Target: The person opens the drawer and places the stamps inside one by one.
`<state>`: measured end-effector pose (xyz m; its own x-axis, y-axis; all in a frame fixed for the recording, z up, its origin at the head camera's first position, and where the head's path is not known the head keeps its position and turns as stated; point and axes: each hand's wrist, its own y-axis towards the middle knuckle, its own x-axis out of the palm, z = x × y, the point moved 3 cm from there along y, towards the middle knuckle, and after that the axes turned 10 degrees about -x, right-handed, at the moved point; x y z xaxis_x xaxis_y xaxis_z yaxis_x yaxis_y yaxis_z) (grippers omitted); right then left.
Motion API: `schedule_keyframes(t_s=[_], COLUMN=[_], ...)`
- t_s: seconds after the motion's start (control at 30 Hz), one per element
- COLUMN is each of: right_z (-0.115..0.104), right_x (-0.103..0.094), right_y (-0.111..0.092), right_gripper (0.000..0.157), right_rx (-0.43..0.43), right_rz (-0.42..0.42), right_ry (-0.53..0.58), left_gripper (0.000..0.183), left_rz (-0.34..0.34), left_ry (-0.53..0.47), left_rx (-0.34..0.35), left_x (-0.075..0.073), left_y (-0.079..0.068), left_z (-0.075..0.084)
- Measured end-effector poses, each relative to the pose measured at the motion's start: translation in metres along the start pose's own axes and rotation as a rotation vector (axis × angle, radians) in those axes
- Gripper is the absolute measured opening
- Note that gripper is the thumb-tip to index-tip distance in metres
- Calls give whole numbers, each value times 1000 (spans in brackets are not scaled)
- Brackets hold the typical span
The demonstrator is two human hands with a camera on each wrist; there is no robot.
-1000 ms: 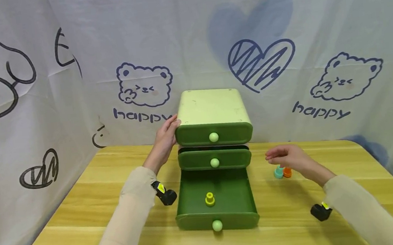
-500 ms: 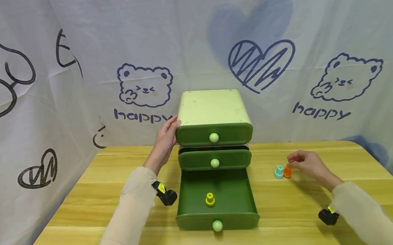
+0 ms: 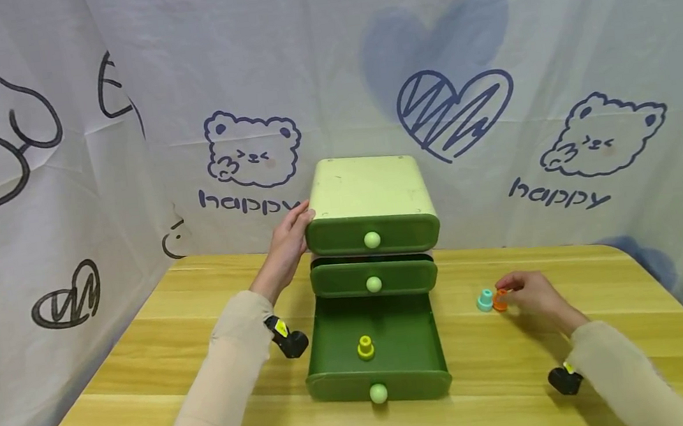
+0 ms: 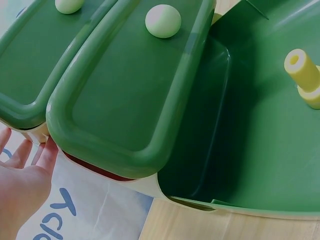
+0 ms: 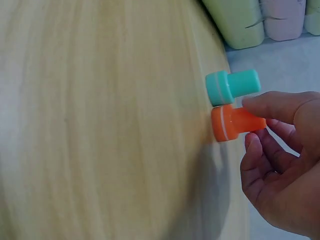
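My left hand [image 3: 286, 242] rests against the left side of a drawer cabinet [image 3: 370, 185] with a cream top and green drawer fronts, its fingers at the upper drawer's edge in the left wrist view. The bottom drawer [image 3: 378, 383] is pulled far out; a small yellow peg [image 3: 366, 348] with a wide base stands in it. On the table to the right, my right hand [image 3: 536, 296] has thumb and forefinger around the narrow stem of an orange peg [image 5: 229, 124], whose base is on the table. A teal peg [image 5: 225, 87] stands close beside it.
The middle drawer [image 3: 349, 281] is slightly out, while the top one [image 3: 344, 236] looks closed. A white printed cloth [image 3: 335, 45] hangs behind the wooden table [image 3: 262, 405]. Each wrist wears a black camera [image 3: 292, 344].
My right hand has moved right and down from above the teal and orange pegs, bringing its fingertips to the orange one. My left hand and the drawers have stayed in place.
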<state>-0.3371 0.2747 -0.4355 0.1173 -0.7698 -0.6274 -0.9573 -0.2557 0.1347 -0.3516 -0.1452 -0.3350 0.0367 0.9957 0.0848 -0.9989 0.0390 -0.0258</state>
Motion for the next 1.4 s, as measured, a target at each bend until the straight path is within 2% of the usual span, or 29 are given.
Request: schedule_keyframes(t_s=[0.23,0.63,1.07,1.4], right_z=[8,14,14,7], right_x=[5,6,7,-2], right_y=[-3,-3,-3,-6], right_gripper=[26,32,30,27], right_rx=[-16,52,46,-41], right_rz=[-8,32,47,40], right_ry=[1,-12,-6,-83], left_gripper=[58,60,60,60], left_rz=[2,3,-5,-1], left_ry=[-3,4,-5,8], left_rx=[1,6,11,9], left_x=[1,0,1,1], left_y=[0,0,0,0], left_z=[0,0,-1,-1])
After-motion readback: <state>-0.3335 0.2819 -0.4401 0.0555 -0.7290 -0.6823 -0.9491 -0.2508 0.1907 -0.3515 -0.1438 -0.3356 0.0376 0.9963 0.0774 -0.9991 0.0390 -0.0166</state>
